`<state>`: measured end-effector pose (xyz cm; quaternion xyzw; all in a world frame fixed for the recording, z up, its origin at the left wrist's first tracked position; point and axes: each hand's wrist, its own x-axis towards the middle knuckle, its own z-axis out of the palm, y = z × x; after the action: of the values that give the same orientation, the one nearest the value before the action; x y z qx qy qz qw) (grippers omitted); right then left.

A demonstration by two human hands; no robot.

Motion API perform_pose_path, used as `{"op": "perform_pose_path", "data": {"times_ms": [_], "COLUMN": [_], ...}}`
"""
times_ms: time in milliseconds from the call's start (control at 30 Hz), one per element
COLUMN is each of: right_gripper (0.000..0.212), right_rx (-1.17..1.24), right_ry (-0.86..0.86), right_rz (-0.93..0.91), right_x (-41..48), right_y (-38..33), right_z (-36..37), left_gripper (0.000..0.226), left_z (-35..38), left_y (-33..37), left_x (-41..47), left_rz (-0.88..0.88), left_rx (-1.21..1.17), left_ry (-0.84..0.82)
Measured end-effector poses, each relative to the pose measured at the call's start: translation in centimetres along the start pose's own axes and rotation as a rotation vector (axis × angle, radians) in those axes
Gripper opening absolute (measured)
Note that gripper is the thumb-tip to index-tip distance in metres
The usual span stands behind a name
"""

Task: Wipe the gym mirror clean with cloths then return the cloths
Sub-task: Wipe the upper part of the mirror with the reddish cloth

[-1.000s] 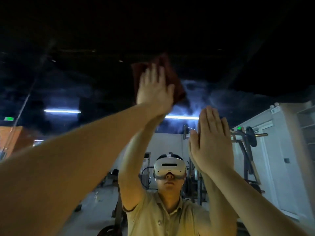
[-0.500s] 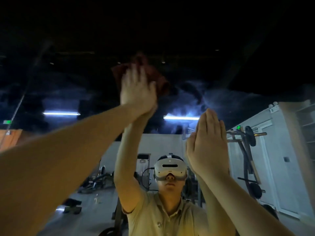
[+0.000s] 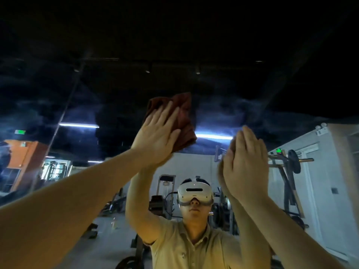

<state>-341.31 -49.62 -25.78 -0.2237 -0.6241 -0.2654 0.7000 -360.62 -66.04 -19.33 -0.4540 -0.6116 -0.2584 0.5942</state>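
The gym mirror (image 3: 116, 94) fills the view, smeared and hazy across its middle. My left hand (image 3: 157, 136) is raised and presses a dark brown cloth (image 3: 184, 121) flat against the glass, fingers straight and pointing up to the right. My right hand (image 3: 246, 164) lies flat against the mirror lower and to the right, fingers straight and together. Whether a cloth sits under my right hand cannot be told. Both arms and a person in a white headset and tan shirt show as reflections.
The mirror reflects a dim gym: a weight rack with plates (image 3: 291, 162) on the right, a white wall unit (image 3: 320, 181) beside it, machines (image 3: 165, 200) behind, ceiling strip lights (image 3: 77, 125) and an orange wall (image 3: 25, 158) at left.
My left hand slid the brown cloth leftward, then down the glass, and its fingers now tilt to the right. My right hand has barely shifted.
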Motion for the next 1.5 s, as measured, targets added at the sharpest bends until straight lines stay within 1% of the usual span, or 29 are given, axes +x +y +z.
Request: {"op": "perform_pose_path", "data": {"times_ms": [167,233,300,367,433,467,500,567,633,667,700,733,767,800,833,900,967,1033,1100,1133,1167,1267,1333,1400,1500], "right_gripper": [0.062,0.063,0.064,0.067,0.070,0.070,0.069,0.067,0.063,0.061,0.058,0.057,0.056,0.056,0.056,0.057,0.057,0.058,0.059,0.060,0.061,0.065,0.065,0.063,0.061], "right_rx": [0.117,0.174,0.172,0.130,0.108,0.118,0.130,0.150,0.177,0.180,0.170,0.155,0.139,0.124,0.109,0.083,0.065,0.058,0.072,0.072,0.068,0.064,0.074,0.093,0.087], "right_ry": [-0.073,-0.099,-0.133,-0.204,-0.267,-0.275,-0.274,-0.257,-0.206,-0.175,-0.151,-0.134,-0.118,-0.100,-0.086,-0.075,-0.083,-0.098,-0.115,-0.127,-0.139,-0.171,-0.187,-0.190,-0.182], "right_rz": [-0.117,-0.118,-0.152,-0.219,-0.265,-0.272,-0.273,-0.280,-0.293,-0.307,-0.329,-0.348,-0.355,-0.354,-0.352,-0.343,-0.339,-0.324,-0.289,-0.278,-0.270,-0.251,-0.243,-0.247,-0.259], "right_x": [0.6,0.0,-0.6,-0.9,-0.9,-0.9,-0.9,-0.8,-0.9,-1.0,-1.1,-1.2,-1.3,-1.4,-1.4,-1.5,-1.5,-1.5,-1.7,-1.8,-1.9,-2.1,-2.2,-2.2,-2.2], "right_y": [-7.9,-9.2,-9.2,-8.6,-7.9,-7.7,-7.6,-7.2,-6.6,-6.3,-6.1,-5.9,-5.8,-5.7,-5.7,-5.9,-6.1,-6.4,-6.8,-7.1,-7.3,-7.7,-7.7,-7.5,-7.3], "right_z": [0.8,0.7,0.4,0.1,0.0,0.2,0.4,0.8,1.2,1.4,1.6,1.9,2.2,2.6,2.9,3.3,3.2,2.7,2.2,2.1,2.0,1.8,1.9,2.0,2.1], "left_gripper": [0.069,0.070,0.073,0.075,0.075,0.074,0.073,0.070,0.067,0.064,0.062,0.060,0.060,0.061,0.063,0.066,0.066,0.070,0.077,0.079,0.080,0.080,0.079,0.075,0.068], "left_z": [-0.2,-0.5,-0.8,-1.2,-1.8,-1.9,-1.9,-1.7,-1.1,-1.0,-0.9,-1.1,-1.3,-1.6,-2.0,-2.4,-2.0,-1.4,-0.7,-0.3,0.1,1.2,1.6,1.7,2.1], "left_y": [-8.5,-11.8,-14.0,-14.4,-12.7,-11.3,-9.2,-3.9,1.2,2.7,2.8,1.4,-0.8,-3.4,-6.4,-12.2,-15.8,-16.6,-15.8,-15.1,-14.2,-9.9,-7.1,-4.3,-2.1], "left_x": [-7.0,-9.7,-11.5,-10.5,-6.6,-4.2,-1.8,1.6,2.2,1.7,1.0,0.6,0.4,0.1,-0.3,-2.1,-4.8,-7.1,-8.9,-9.8,-10.8,-12.4,-11.3,-9.0,-7.3], "left_rz": [-0.192,-0.288,-0.387,-0.546,-0.699,-0.712,-0.668,-0.477,-0.187,-0.041,0.085,0.184,0.227,0.206,0.133,-0.082,-0.291,-0.551,-0.794,-0.858,-0.875,-0.798,-0.700,-0.505,-0.062], "left_rx": [-0.051,-0.075,-0.090,-0.125,-0.178,-0.186,-0.179,-0.164,-0.119,-0.101,-0.085,-0.058,-0.007,0.043,0.069,0.037,-0.007,-0.102,-0.165,-0.180,-0.181,-0.180,-0.177,-0.133,-0.048], "left_ry": [0.003,0.008,0.028,0.051,0.082,0.095,0.096,0.091,0.035,-0.015,-0.059,-0.090,-0.097,-0.095,-0.086,-0.030,0.035,0.116,0.169,0.172,0.167,0.137,0.116,0.095,-0.003]}}
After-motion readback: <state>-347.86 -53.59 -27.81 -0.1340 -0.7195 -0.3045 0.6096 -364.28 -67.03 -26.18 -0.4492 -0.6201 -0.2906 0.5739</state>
